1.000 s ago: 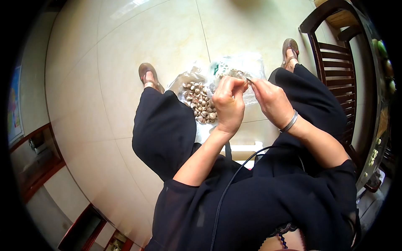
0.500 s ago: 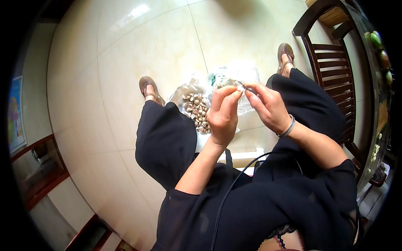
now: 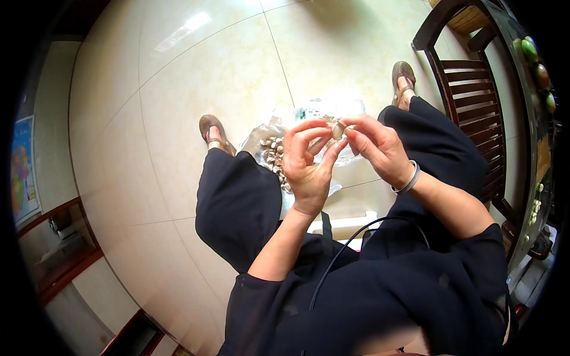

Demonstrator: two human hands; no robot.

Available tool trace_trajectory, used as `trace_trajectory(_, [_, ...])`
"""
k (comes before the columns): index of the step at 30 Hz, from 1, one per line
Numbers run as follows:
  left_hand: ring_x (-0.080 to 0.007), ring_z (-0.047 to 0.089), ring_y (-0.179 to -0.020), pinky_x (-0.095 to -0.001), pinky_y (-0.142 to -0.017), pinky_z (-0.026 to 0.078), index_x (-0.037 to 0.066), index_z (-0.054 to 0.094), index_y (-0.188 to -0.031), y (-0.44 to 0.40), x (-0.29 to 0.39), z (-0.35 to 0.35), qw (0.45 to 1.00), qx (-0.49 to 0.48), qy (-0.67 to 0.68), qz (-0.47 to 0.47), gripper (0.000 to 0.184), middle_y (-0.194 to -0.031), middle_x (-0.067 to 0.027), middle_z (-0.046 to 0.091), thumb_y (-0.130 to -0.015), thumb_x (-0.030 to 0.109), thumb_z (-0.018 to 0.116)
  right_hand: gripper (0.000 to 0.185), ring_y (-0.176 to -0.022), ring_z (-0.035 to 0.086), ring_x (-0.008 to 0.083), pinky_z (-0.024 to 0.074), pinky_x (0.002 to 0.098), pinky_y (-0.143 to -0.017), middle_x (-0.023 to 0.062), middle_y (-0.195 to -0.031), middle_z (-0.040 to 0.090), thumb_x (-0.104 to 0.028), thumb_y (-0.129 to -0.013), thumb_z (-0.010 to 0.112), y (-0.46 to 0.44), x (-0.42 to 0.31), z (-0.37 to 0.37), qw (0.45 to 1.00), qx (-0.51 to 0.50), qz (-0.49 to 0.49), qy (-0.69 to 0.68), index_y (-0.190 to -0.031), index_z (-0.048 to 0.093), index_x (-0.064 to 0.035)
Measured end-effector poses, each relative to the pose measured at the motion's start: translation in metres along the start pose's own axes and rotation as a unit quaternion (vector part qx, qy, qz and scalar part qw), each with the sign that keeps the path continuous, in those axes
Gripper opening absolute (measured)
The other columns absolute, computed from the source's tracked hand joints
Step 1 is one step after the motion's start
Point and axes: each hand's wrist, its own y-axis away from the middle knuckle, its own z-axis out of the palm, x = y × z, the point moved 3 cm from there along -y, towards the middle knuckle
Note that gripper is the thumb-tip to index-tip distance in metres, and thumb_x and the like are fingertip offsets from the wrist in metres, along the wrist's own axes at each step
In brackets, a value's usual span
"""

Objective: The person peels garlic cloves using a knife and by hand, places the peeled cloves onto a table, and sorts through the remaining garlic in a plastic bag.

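Observation:
A small pale brownish nut-like piece [image 3: 338,130] is pinched between the fingertips of both hands. My left hand [image 3: 309,163] grips it from the left with thumb and forefinger, the other fingers curled. From the right, my right hand [image 3: 380,148], with a silver bracelet at its wrist, pinches it too. Behind and below my left hand, many similar brown pieces [image 3: 274,155] lie on a clear plastic bag [image 3: 252,142] on the floor, partly hidden by that hand. A second clear bag with green print [image 3: 350,107] lies behind the fingertips.
A dark wooden slatted chair [image 3: 475,101] stands at the right, beside a table edge carrying green and reddish fruit [image 3: 529,50]. My feet in brown shoes [image 3: 214,130] rest either side of the bags. A white stool edge [image 3: 353,223] shows below my hands.
My left hand has opened up from a tighter curl, its thumb now raised to the piece, which shows more clearly between the fingertips. The dark thin thing seen at my right fingertips earlier is no longer distinct.

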Motion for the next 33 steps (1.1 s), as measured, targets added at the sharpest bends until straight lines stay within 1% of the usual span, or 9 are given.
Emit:
trace_trajectory(5, [-0.0141, 0.056, -0.087, -0.0257, -0.077, 0.05, -0.001, 0.05, -0.095, 0.005, -0.013, -0.001, 0.988, -0.022, 0.107, -0.11, 0.023, -0.099, -0.0082, 0.051, -0.075, -0.007, 0.061, 0.024, -0.063, 0.042, 0.0038, 0.0358, 0.0165, -0.055, -0.0021, -0.072, 0.05, -0.016, -0.089, 0.049, -0.002, 0.006, 0.0, 0.992, -0.024, 0.054, -0.114, -0.109, 0.049, -0.003])
trace_trajectory(9, [-0.013, 0.056, -0.08, -0.025, -0.072, 0.047, 0.0, 0.047, -0.101, 0.005, -0.009, 0.003, 0.97, -0.023, 0.158, -0.182, 0.019, -0.09, -0.0068, 0.057, -0.084, 0.001, 0.054, 0.019, -0.063, 0.047, 0.0036, 0.0407, 0.0171, -0.056, 0.0004, -0.074, 0.055, -0.01, -0.088, 0.05, -0.002, 0.007, -0.001, 0.982, -0.028, 0.095, -0.159, -0.106, 0.051, -0.0029])
trace_trajectory(12, [-0.0108, 0.054, -0.068, -0.023, -0.063, 0.046, 0.0, 0.049, -0.098, 0.002, -0.012, 0.002, 0.968, -0.034, 0.144, -0.2, 0.015, -0.085, -0.0067, 0.058, -0.087, 0.008, 0.053, 0.017, -0.069, 0.051, 0.0049, 0.0434, 0.019, -0.061, 0.0006, -0.077, 0.057, -0.008, -0.087, 0.05, -0.001, 0.008, 0.001, 0.989, -0.028, 0.07, -0.129, -0.104, 0.051, -0.0032])
trace_trajectory(15, [-0.0096, 0.053, -0.066, -0.0219, -0.057, 0.043, 0.002, 0.049, -0.098, 0.007, -0.018, 0.003, 0.951, -0.021, 0.214, -0.223, 0.013, -0.082, -0.0059, 0.058, -0.088, 0.01, 0.051, 0.017, -0.072, 0.058, 0.0118, 0.0459, 0.0246, -0.065, 0.0081, -0.079, 0.06, -0.011, -0.086, 0.049, 0.0, 0.001, 0.0, 0.999, -0.019, 0.038, -0.029, -0.1, 0.053, -0.0035])
trace_trajectory(17, [-0.0077, 0.05, -0.06, -0.019, -0.05, 0.039, 0.004, 0.047, -0.097, 0.01, -0.008, 0.006, 0.944, 0.01, 0.17, -0.282, 0.011, -0.077, -0.0041, 0.057, -0.088, 0.011, 0.049, 0.019, -0.078, 0.057, 0.0109, 0.0452, 0.0245, -0.067, 0.0076, -0.086, 0.06, -0.009, -0.086, 0.048, 0.001, 0.013, 0.004, 0.998, -0.017, 0.029, -0.061, -0.103, 0.052, -0.0026])
trace_trajectory(21, [-0.0048, 0.043, -0.051, -0.0143, -0.041, 0.032, 0.007, 0.045, -0.095, 0.009, -0.023, 0.004, 0.931, -0.003, 0.207, -0.301, 0.007, -0.071, -0.0025, 0.052, -0.088, 0.008, 0.047, 0.016, -0.077, 0.059, 0.0138, 0.0455, 0.0277, -0.069, 0.0087, -0.081, 0.06, -0.011, -0.086, 0.048, -0.002, 0.017, 0.001, 0.999, 0.008, -0.018, 0.048, -0.1, 0.051, -0.004])
trace_trajectory(26, [-0.0058, 0.041, -0.048, -0.0152, -0.041, 0.032, 0.006, 0.041, -0.092, 0.0, -0.025, 0.006, 0.908, -0.039, 0.266, -0.321, 0.009, -0.068, -0.004, 0.049, -0.087, 0.005, 0.048, 0.01, -0.064, 0.049, 0.0061, 0.0408, 0.0217, -0.058, 0.0029, -0.072, 0.057, -0.013, -0.087, 0.048, -0.006, 0.011, -0.001, 0.989, -0.025, 0.024, -0.146, -0.091, 0.048, -0.0034])
trace_trajectory(31, [-0.0049, 0.04, -0.049, -0.0146, -0.041, 0.031, 0.006, 0.041, -0.091, -0.005, -0.029, 0.004, 0.888, -0.086, 0.294, -0.343, 0.009, -0.067, -0.0033, 0.049, -0.087, 0.006, 0.049, 0.013, -0.062, 0.054, 0.0135, 0.0422, 0.0268, -0.057, 0.0073, -0.069, 0.057, -0.015, -0.086, 0.049, -0.011, 0.015, -0.005, 0.993, -0.031, 0.035, -0.109, -0.09, 0.048, -0.0026])
trace_trajectory(33, [-0.0039, 0.039, -0.048, -0.0145, -0.04, 0.03, 0.007, 0.041, -0.091, -0.004, -0.026, 0.003, 0.923, -0.072, 0.208, -0.317, 0.009, -0.065, -0.0019, 0.049, -0.087, 0.008, 0.05, 0.014, -0.062, 0.054, 0.0129, 0.042, 0.0265, -0.057, 0.0074, -0.068, 0.057, -0.016, -0.086, 0.049, -0.01, 0.013, -0.006, 0.997, -0.023, 0.032, -0.07, -0.091, 0.048, -0.0028])
